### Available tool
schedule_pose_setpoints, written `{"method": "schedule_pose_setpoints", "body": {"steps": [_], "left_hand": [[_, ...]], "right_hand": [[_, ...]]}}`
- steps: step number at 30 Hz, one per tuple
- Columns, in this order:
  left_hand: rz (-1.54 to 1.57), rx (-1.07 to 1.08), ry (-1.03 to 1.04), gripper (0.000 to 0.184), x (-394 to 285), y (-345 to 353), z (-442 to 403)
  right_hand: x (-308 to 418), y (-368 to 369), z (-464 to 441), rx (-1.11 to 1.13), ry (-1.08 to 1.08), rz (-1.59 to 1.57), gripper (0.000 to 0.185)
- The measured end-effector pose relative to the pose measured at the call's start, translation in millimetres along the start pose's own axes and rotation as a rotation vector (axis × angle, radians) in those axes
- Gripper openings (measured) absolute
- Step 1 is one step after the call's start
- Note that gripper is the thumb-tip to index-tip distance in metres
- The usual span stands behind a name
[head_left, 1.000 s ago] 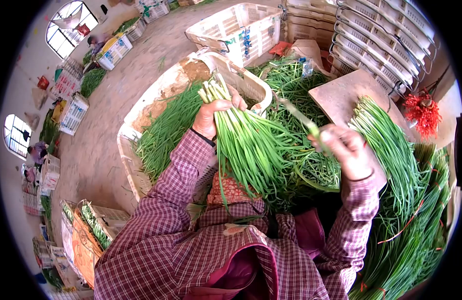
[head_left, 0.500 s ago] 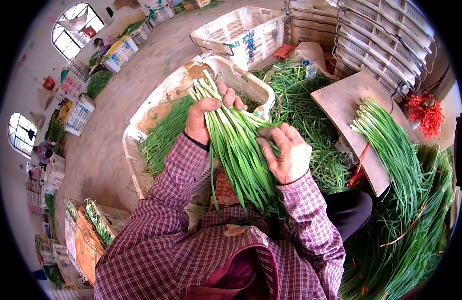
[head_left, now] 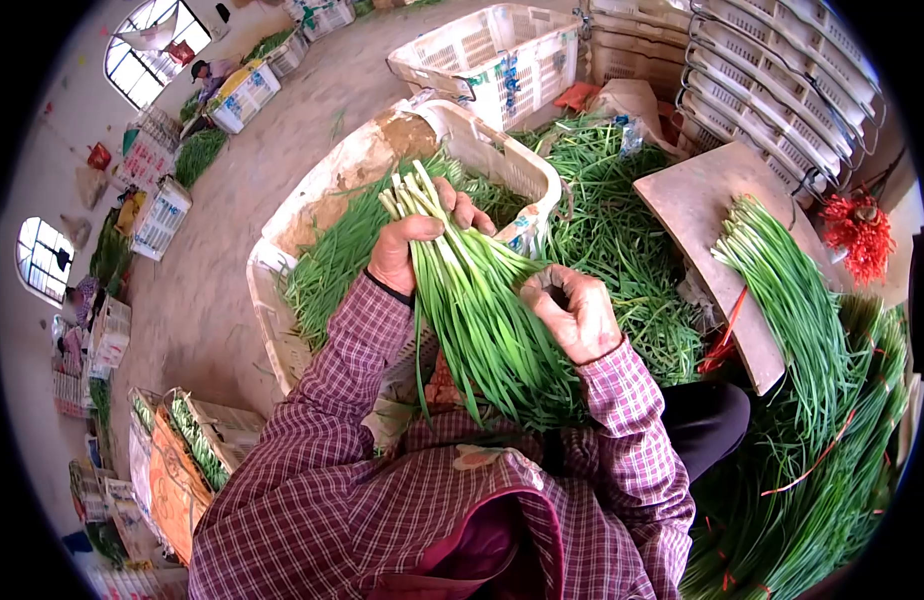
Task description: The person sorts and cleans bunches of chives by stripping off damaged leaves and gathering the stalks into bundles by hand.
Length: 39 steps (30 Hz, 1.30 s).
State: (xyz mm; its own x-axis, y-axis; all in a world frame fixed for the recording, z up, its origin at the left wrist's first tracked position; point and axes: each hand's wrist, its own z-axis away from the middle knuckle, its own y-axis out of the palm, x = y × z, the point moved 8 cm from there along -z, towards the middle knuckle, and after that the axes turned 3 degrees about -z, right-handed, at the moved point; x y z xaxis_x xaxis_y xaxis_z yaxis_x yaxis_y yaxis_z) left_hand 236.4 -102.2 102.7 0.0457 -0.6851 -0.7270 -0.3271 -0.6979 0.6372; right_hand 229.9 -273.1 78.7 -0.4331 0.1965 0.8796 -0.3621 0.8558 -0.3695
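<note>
A bunch of green stalks with pale ends (head_left: 482, 320) is held in my left hand (head_left: 412, 240), whose fingers wrap round it just below the pale ends. The leaves hang down toward my lap. My right hand (head_left: 577, 310) touches the right side of the bunch, its thumb and fingers pinched at the stalks. Below and left of the bunch, a white basket (head_left: 267, 320) holds loose greens (head_left: 332, 270). On the right, a tilted board (head_left: 682, 200) bears another bundle of stalks (head_left: 772, 260), pale ends toward the top.
Loose greens (head_left: 622, 230) are heaped behind my right hand. Tied bundles (head_left: 822, 500) lie at the lower right, under red ties (head_left: 857, 235) hanging up there. Another basket (head_left: 492, 65) and stacked crates (head_left: 772, 90) stand behind. A person (head_left: 212, 75) sits among crates at the far left.
My right hand has come in from the right, where it was blurred and flinging a stalk outward, to the bunch. Between the last two frames it has shifted slightly down. My left hand keeps its hold.
</note>
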Motion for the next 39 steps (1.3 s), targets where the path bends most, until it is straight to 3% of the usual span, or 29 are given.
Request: {"method": "schedule_pose_setpoints", "body": {"steps": [2,3,7,14,16,18,20,22,24,27,32,39], "left_hand": [[-0.133,-0.035,-0.022,0.025,1,-2,3],[-0.132,-0.035,-0.022,0.025,1,-3,3],[-0.12,-0.048,-0.014,0.025,-1,-14,6],[-0.026,-0.087,0.049,0.025,-5,-38,10],[-0.018,-0.079,0.046,0.025,-4,-36,10],[-0.08,-0.044,-0.015,0.024,2,-26,9],[-0.083,-0.016,-0.021,0.024,5,-19,5],[-0.095,0.01,-0.038,0.024,11,-11,5],[-0.088,0.017,-0.047,0.024,16,-3,4],[-0.053,0.029,-0.049,0.024,20,2,5],[-0.033,0.008,-0.026,0.022,18,0,7],[-0.021,-0.026,-0.069,0.021,20,-10,6]], "right_hand": [[-13,11,4,0.151,0.078,-0.329,0.019],[-15,15,7,0.214,0.242,-0.458,0.021],[-28,2,24,0.236,0.433,-0.745,0.021],[-13,-84,53,0.122,-0.02,-1.022,0.029],[-45,-88,59,0.141,0.337,-0.42,0.029],[-66,-86,58,0.013,0.151,0.675,0.025],[-54,-70,45,-0.129,0.075,0.666,0.03],[-31,-45,24,-0.135,-0.052,0.125,0.032],[-14,-19,5,-0.131,-0.114,0.173,0.031],[2,8,-14,-0.026,-0.185,-0.108,0.028],[-29,18,-11,-0.021,0.073,-0.4,0.016],[-30,-5,-12,-0.179,0.027,-0.551,0.015]]}}
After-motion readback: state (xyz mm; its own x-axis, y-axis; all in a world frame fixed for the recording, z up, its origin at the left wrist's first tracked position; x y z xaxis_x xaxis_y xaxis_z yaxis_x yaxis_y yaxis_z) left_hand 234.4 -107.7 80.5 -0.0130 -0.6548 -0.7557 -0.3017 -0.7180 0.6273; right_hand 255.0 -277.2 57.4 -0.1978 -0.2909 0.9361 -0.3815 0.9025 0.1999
